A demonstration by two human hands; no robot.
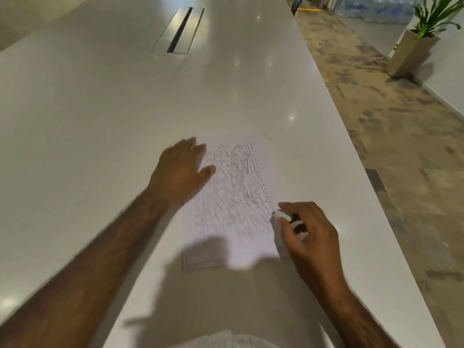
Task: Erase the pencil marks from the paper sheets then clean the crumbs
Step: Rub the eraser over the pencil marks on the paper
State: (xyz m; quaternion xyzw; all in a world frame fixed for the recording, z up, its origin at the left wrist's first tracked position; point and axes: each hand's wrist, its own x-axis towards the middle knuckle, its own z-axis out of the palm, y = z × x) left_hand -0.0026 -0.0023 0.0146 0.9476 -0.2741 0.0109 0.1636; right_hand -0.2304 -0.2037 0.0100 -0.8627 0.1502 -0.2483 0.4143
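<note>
Left hand (182, 172) lies flat on the scribbled paper sheet (233, 197) on the desk (100, 109); right hand (305, 232) pinches a white eraser (281, 214) at the sheet's edge.

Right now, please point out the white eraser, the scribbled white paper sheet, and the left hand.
white eraser (281, 214): head view, its exposed rounded tip.
scribbled white paper sheet (236, 197): head view, its pencilled middle.
left hand (179, 172): head view, back of hand.

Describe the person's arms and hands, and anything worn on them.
Both forearms are bare and hairy, no sleeves in view. The left hand and right hand show no gloves, watch or bracelet; blur hides any rings. A white garment shows at the bottom edge.
</note>
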